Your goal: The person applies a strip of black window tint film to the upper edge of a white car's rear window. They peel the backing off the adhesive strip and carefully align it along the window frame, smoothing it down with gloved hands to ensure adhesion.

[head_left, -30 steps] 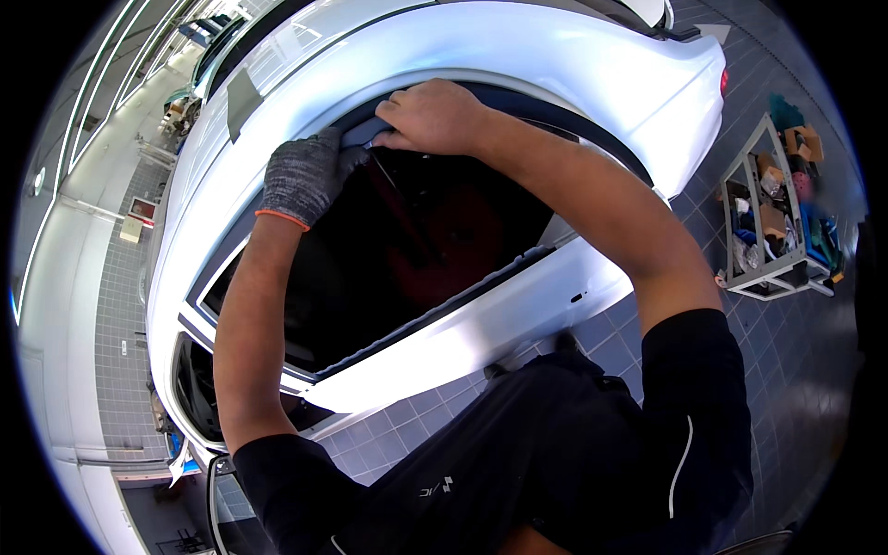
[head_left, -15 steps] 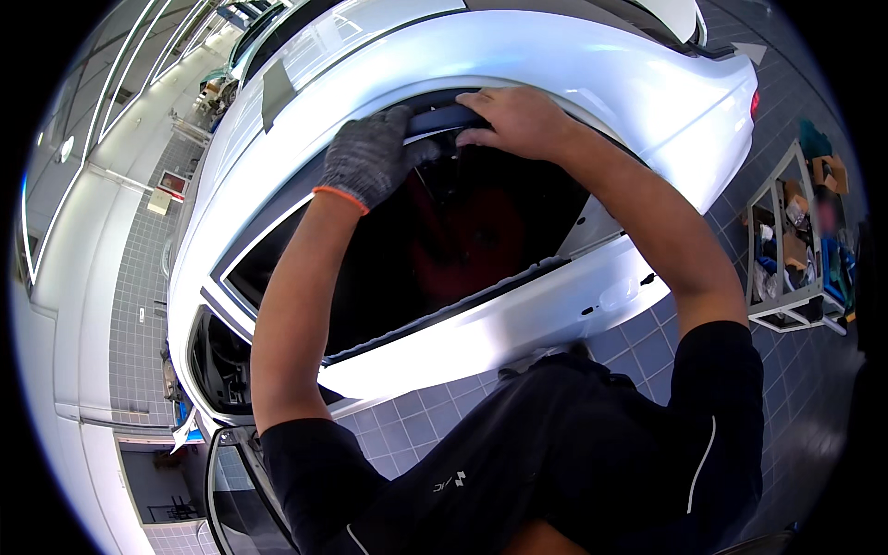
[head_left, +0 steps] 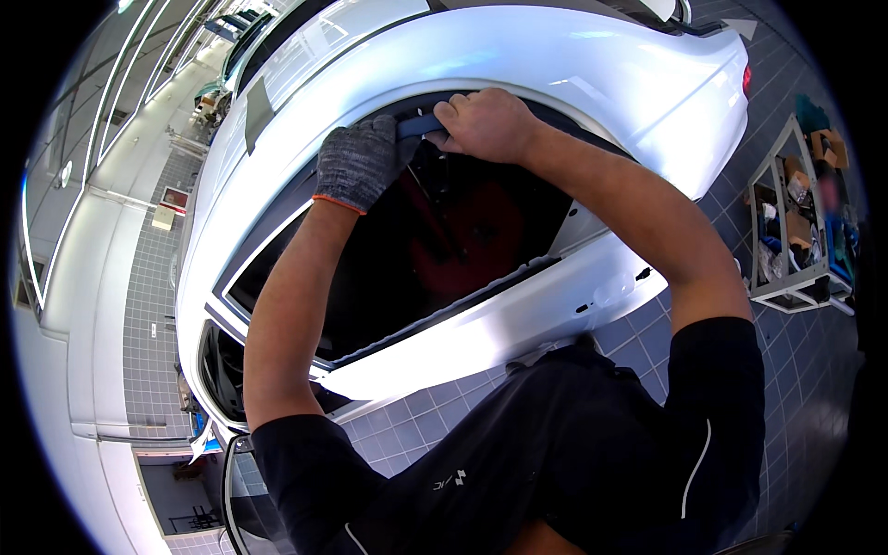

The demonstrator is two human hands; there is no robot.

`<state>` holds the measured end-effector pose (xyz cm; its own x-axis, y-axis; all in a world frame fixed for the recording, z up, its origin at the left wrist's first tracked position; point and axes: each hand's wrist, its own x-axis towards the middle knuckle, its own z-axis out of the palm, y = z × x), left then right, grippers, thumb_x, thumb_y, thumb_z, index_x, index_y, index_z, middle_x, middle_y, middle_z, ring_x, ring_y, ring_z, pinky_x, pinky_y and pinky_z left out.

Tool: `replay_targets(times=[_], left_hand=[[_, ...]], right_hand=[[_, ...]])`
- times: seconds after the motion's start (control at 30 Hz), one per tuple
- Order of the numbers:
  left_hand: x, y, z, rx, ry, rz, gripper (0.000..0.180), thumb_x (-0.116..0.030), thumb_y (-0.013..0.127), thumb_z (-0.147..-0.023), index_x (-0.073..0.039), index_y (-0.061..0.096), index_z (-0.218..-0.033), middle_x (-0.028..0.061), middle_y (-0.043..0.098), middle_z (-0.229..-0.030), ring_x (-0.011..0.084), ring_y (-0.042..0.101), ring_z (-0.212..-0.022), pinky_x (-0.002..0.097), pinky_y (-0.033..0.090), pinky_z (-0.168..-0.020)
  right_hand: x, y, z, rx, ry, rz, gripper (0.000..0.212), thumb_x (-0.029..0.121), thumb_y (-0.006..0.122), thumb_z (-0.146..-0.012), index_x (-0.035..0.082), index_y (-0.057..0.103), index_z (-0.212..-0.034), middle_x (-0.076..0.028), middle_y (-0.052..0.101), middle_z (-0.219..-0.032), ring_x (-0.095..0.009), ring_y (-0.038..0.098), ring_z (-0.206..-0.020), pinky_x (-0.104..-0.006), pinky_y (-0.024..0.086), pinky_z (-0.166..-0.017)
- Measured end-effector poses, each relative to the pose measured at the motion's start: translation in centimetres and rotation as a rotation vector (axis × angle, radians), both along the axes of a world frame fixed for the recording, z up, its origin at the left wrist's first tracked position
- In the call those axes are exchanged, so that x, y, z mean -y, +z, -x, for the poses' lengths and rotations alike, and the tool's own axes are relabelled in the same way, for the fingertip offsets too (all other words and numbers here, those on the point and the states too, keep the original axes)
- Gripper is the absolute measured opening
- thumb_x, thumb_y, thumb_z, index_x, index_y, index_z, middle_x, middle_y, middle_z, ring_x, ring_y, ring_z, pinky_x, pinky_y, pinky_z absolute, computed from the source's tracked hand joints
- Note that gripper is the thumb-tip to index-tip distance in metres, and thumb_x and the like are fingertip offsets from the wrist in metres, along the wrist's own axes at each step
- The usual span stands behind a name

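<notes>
At the upper edge of the white car door's (head_left: 453,338) window frame, my right hand (head_left: 488,127) is bare and closed, its fingers and thumb pinching a short dark-blue strip (head_left: 421,126). My left hand (head_left: 358,166) wears a grey knit glove with an orange cuff. Its fingers curl over the frame at the strip's other end, and part of that end is hidden under the glove. Below both hands lies the dark window opening (head_left: 444,250), with something red showing dimly inside. I cannot make out whether the strip is a tool or a piece of trim.
The white car body (head_left: 518,51) curves across the far side, with a grey patch (head_left: 256,116) on it. A metal shelf cart (head_left: 782,242) holding boxes and parts stands at the right. Grey floor tiles (head_left: 435,402) show below the door. A mirror-like glass panel (head_left: 250,495) is at lower left.
My right hand has shifted slightly left and its fingers have closed more tightly round the strip. The strip now looks bluer and sits tilted. My left hand stays at the frame.
</notes>
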<state>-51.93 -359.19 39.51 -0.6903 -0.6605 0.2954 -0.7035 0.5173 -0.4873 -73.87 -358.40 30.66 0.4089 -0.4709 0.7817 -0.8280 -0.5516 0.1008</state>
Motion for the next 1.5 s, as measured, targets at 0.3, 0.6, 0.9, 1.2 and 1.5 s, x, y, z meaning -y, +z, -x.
replay_targets(times=[0.3,0.6,0.9,1.2,1.5], left_hand=[[-1.9,1.6,5.0,-0.053,-0.052,-0.275,0.043,-0.044,0.067,-0.095,-0.01,0.068,-0.121,0.0207,0.074,-0.102,0.0399,0.071,-0.097,0.0502,0.055,-0.088],[-1.0,1.0,8.0,0.131,-0.008,-0.218,0.037,-0.042,0.07,-0.093,-0.018,0.071,-0.121,0.0167,0.076,-0.097,0.0375,0.073,-0.087,0.0492,0.059,-0.081],[-1.3,0.6,8.9,0.096,-0.074,-0.217,0.046,-0.048,0.068,-0.094,-0.008,0.071,-0.117,0.0177,0.076,-0.095,0.0347,0.075,-0.09,0.0466,0.058,-0.085],[-2.7,-0.9,15.2,0.215,-0.092,-0.286,0.05,-0.054,0.065,-0.095,-0.008,0.072,-0.111,0.0183,0.076,-0.091,0.0358,0.075,-0.088,0.0471,0.058,-0.083],[0.6,-2.9,14.1,0.272,-0.286,-0.083,0.035,-0.045,0.069,-0.092,-0.01,0.072,-0.095,0.0163,0.073,-0.078,0.0372,0.072,-0.068,0.0501,0.059,-0.065]], right_hand=[[-2.3,-2.1,5.0,0.263,0.089,-0.125,0.047,0.047,0.064,-0.098,0.003,0.067,-0.113,-0.014,0.071,-0.084,-0.037,0.072,-0.079,-0.0466,0.057,-0.075],[-2.3,-3.6,5.3,0.186,-0.019,-0.088,0.038,0.041,0.072,-0.091,0.005,0.064,-0.099,-0.01,0.067,-0.076,-0.03,0.072,-0.07,-0.0424,0.058,-0.062],[-4.2,-4.3,7.9,0.327,0.037,-0.238,0.048,0.045,0.07,-0.093,0.004,0.066,-0.117,-0.014,0.072,-0.088,-0.036,0.072,-0.083,-0.0462,0.058,-0.077],[-5.8,-9.3,11.2,0.383,-0.139,-0.123,0.045,0.046,0.075,-0.089,0.005,0.068,-0.108,-0.012,0.072,-0.088,-0.033,0.072,-0.081,-0.0421,0.058,-0.072],[-5.3,-9.8,10.7,0.368,-0.155,0.069,0.037,0.038,0.082,-0.083,0.008,0.061,-0.09,-0.006,0.062,-0.07,-0.028,0.066,-0.062,-0.038,0.054,-0.057]])
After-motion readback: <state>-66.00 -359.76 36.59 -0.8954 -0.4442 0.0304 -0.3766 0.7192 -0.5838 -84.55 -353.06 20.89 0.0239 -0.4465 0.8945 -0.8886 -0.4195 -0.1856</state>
